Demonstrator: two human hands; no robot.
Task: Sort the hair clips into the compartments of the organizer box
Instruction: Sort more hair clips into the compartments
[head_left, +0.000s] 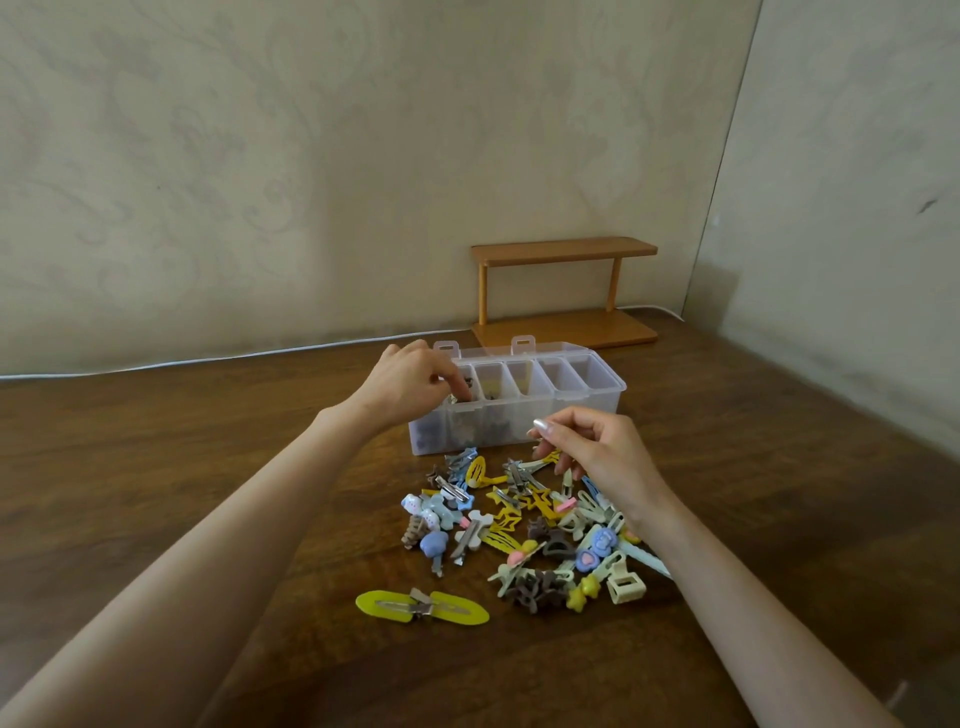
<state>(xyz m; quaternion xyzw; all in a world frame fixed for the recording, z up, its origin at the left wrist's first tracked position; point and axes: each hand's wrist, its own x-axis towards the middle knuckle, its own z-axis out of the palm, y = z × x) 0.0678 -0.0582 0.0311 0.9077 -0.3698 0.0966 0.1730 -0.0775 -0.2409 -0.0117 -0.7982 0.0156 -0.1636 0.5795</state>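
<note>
Head view: the left hand (410, 382) dips pinched fingers into the organizer box (519, 400)'s leftmost compartment, its catch unclear; the right hand (597, 447) pinches a yellow clip (540, 464) just before the box, the hair clips (519, 525) heaped on the desk (208, 467) directly beneath this nearer grip.

Bare forearms, sleeveless; hands (410, 382) with glossy nails.

Clear plastic organizer box (587, 410), five compartments, centre frame on dark wooden table (156, 467). Left hand (410, 382) pinching over its leftmost compartment; right hand (597, 447) curled above heap of multicoloured plastic hair clips (519, 525), lower centre. Small wooden two-tier shelf (563, 291) behind.
</note>
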